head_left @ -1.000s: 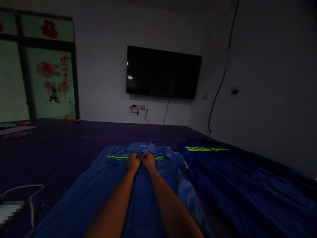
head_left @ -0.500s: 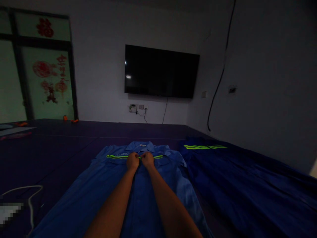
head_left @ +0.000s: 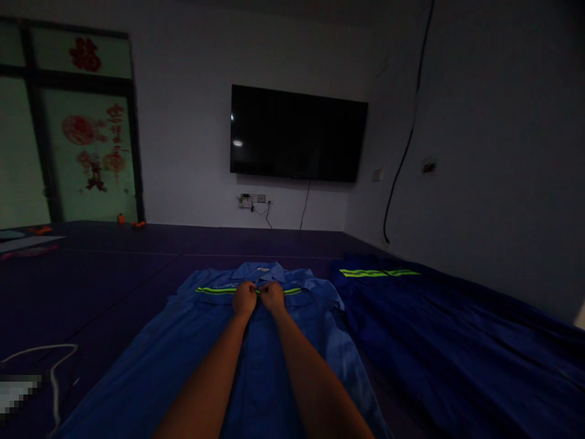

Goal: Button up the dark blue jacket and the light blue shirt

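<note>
A blue work shirt (head_left: 201, 341) lies flat, front up, its collar at the far end. Across its chest runs a yellow-green reflective stripe, with pale lettering above it on the left. My left hand (head_left: 245, 299) is closed in a pinch at the shirt's front opening, right by the stripe. Facing it, my right hand (head_left: 273, 297) pinches the front edge on the other side. The fingertips nearly meet a little below the collar. Whatever small part of the placket sits between them is too dark and small to make out.
A darker blue garment (head_left: 439, 329) with a reflective stripe is spread out on the right. A white cable (head_left: 55, 378) lies at lower left. Orange objects (head_left: 138, 224) sit near the glass door (head_left: 91, 146). A television (head_left: 297, 134) hangs on the far wall.
Both hands stay at nearly the same spot on the shirt front, with only slight finger movement. The view has shifted very slightly.
</note>
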Available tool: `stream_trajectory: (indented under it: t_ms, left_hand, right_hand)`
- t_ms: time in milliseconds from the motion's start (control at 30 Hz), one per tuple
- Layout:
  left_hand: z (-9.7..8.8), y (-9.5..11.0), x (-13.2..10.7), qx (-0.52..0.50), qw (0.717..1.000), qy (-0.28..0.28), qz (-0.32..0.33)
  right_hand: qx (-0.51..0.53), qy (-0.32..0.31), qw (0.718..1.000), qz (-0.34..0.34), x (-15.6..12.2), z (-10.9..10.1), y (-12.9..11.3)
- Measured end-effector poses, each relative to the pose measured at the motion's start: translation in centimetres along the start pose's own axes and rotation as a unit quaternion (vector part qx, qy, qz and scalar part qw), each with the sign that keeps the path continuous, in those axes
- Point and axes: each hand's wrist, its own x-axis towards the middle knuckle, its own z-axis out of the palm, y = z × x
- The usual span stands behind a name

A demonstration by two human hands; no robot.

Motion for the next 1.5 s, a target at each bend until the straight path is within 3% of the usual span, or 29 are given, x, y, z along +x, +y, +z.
stream_trajectory:
  t_ms: [667,1500]
  left_hand:
    - [0.3,-0.09,0.09,-0.022,0.999,0.012,0.04]
    - [0.57,-0.4,0.24,-0.033,0.998,0.007,0.049]
  right_hand:
    - [0.086,0.017,0.996,0.023,-0.28,-0.15,0.38]
    - [0.105,0.02,0.994,0.035,-0.47,-0.61,0.1]
